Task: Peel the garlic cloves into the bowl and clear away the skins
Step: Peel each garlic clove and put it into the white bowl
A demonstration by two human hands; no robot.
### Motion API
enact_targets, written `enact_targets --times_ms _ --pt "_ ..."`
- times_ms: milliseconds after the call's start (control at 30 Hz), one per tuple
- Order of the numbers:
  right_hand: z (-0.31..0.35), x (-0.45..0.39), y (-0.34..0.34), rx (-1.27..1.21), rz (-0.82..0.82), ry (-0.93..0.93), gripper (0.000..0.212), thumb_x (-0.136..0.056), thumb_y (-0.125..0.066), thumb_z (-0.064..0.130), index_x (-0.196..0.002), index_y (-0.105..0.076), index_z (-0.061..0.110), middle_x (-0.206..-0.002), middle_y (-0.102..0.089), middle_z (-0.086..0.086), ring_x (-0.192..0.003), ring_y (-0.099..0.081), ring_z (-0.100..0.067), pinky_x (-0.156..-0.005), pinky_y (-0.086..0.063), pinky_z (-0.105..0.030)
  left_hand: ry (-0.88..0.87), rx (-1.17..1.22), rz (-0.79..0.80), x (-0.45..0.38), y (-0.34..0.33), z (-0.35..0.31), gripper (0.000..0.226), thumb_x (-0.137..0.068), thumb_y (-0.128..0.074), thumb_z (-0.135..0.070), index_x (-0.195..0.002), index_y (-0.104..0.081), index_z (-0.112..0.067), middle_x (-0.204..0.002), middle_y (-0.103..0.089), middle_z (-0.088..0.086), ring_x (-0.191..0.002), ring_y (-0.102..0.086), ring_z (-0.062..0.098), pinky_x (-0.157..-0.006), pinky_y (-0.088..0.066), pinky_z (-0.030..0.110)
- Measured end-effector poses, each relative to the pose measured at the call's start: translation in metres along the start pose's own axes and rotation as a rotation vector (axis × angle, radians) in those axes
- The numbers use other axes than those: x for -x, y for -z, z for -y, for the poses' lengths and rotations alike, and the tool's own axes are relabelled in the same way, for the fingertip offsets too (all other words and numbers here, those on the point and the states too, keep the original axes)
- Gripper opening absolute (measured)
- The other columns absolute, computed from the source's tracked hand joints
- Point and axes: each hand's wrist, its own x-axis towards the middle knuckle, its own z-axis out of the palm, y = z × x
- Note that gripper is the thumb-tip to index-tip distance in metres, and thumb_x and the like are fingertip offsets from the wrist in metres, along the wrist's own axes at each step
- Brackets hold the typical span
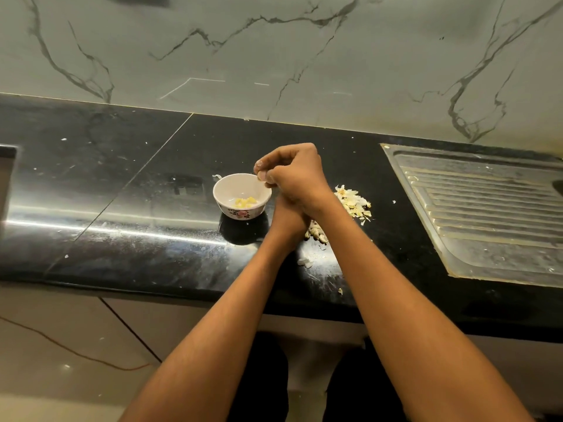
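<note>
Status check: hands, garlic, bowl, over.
Both hands together, fingers curled on a clove just right of the bowl. Few peeled cloves inside. Skins piled right, uncleared. Nothing blocking.

Glossy black stone counter [152, 208], ribbed metal drainboard [487, 214]

My hands [292, 178] are meeting just right of the bowl [242, 194], which is holding peeled cloves [245, 202]. Skins [353, 204] are lying right of my wrists, unpeeled cloves [316, 233] nearer me, the draining board [487, 214] far right.
</note>
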Motion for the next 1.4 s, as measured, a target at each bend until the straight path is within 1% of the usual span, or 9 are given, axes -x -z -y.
enact_targets --times_ms 133,267,367,500,633,900,1133,1233,1400 --pt "-0.014 0.006 0.021 -0.193 -0.173 -0.033 0.022 -0.078 -0.077 -0.009 -0.082 -0.081 0.012 -0.081 -0.079 -0.007 -0.076 -0.076 -0.02 -0.067 -0.061 -0.033 -0.034 0.056 -0.074 0.0 0.001 -0.006 0.021 -0.091 -0.056 -0.002 -0.088 -0.07 -0.016 -0.087 -0.073 0.01 -0.086 -0.068 0.023 -0.079 -0.056 0.041" --pt "-0.036 0.019 0.052 -0.191 -0.268 -0.047 0.017 -0.08 -0.076 -0.009 -0.089 -0.08 0.004 -0.083 -0.078 -0.011 -0.075 -0.074 -0.022 -0.07 -0.064 -0.034 -0.052 0.112 -0.016 -0.005 0.004 -0.004 0.031 -0.107 -0.039 -0.002 -0.112 -0.07 -0.001 -0.103 -0.073 0.015 -0.097 -0.071 0.02 -0.088 -0.058 0.03" --pt "-0.054 0.035 0.071 0.036 -0.246 -0.048 0.017 -0.079 -0.081 -0.002 -0.087 -0.081 0.013 -0.082 -0.078 -0.003 -0.079 -0.076 -0.02 -0.079 -0.065 -0.039 -0.059 0.181 -0.009 -0.002 0.004 -0.005 0.033 -0.104 -0.042 -0.022 -0.115 -0.068 -0.006 -0.109 -0.074 0.013 -0.104 -0.072 0.021 -0.091 -0.056 0.03" --pt "-0.067 0.063 0.084 0.31 -0.144 0.001 0.012 -0.078 -0.087 0.009 -0.084 -0.081 0.018 -0.075 -0.075 0.006 -0.066 -0.066 -0.003 -0.071 -0.059 -0.023 -0.085 0.168 0.011 0.004 0.005 -0.006 0.04 -0.097 -0.043 -0.033 -0.116 -0.069 -0.009 -0.115 -0.073 0.016 -0.11 -0.071 0.025 -0.092 -0.056 0.029" --pt "-0.075 0.083 0.085 0.449 -0.085 0.065 0.016 -0.073 -0.093 0.017 -0.083 -0.08 0.017 -0.07 -0.068 0.007 -0.057 -0.056 -0.002 -0.061 -0.054 -0.022 -0.094 0.102 -0.007 0.004 0.006 -0.003 0.033 -0.106 -0.047 -0.019 -0.119 -0.07 0.001 -0.115 -0.073 0.019 -0.107 -0.07 0.023 -0.088 -0.056 0.025" --pt "-0.078 0.083 0.08 0.593 -0.034 0.038 0.01 -0.086 -0.08 0.01 -0.079 -0.074 0.014 -0.083 -0.066 0.002 -0.073 -0.054 -0.003 -0.071 -0.047 -0.03 -0.099 0.022 -0.009 0.005 0.006 -0.005 0.024 -0.101 -0.055 0.0 -0.117 -0.07 0.009 -0.112 -0.074 0.023 -0.096 -0.072 0.013 -0.084 -0.055 0.019" --pt "-0.079 0.069 0.088 0.353 -0.215 0.033 0.011 -0.089 -0.078 0.011 -0.08 -0.072 0.015 -0.072 -0.067 0.006 -0.064 -0.058 0.0 -0.063 -0.045 -0.015 -0.132 -0.151 0.061 0.008 0.005 0.0 0.013 -0.092 -0.073 -0.005 -0.102 -0.08 -0.007 -0.093 -0.079 0.008 -0.082 -0.07 0.008 -0.077 -0.056 0.024" --pt "-0.078 0.059 0.091 0.205 -0.216 0.037 0.01 -0.085 -0.083 0.01 -0.082 -0.075 0.015 -0.076 -0.073 0.001 -0.07 -0.067 -0.008 -0.069 -0.056 -0.023 -0.124 -0.194 0.064 0.009 0.003 0.0 0.009 -0.091 -0.074 -0.007 -0.096 -0.079 -0.001 -0.081 -0.077 0.007 -0.068 -0.066 0.004 -0.065 -0.05 0.016" --pt "-0.087 0.054 0.086 0.017 -0.268 0.059 0.012 -0.078 -0.09 0.006 -0.081 -0.078 0.007 -0.08 -0.077 -0.007 -0.072 -0.072 -0.017 -0.073 -0.063 -0.033 -0.095 -0.18 0.034 0.008 0.005 -0.002 0.008 -0.089 -0.077 -0.008 -0.093 -0.078 -0.001 -0.081 -0.076 0.007 -0.069 -0.067 0.004 -0.065 -0.051 0.016"
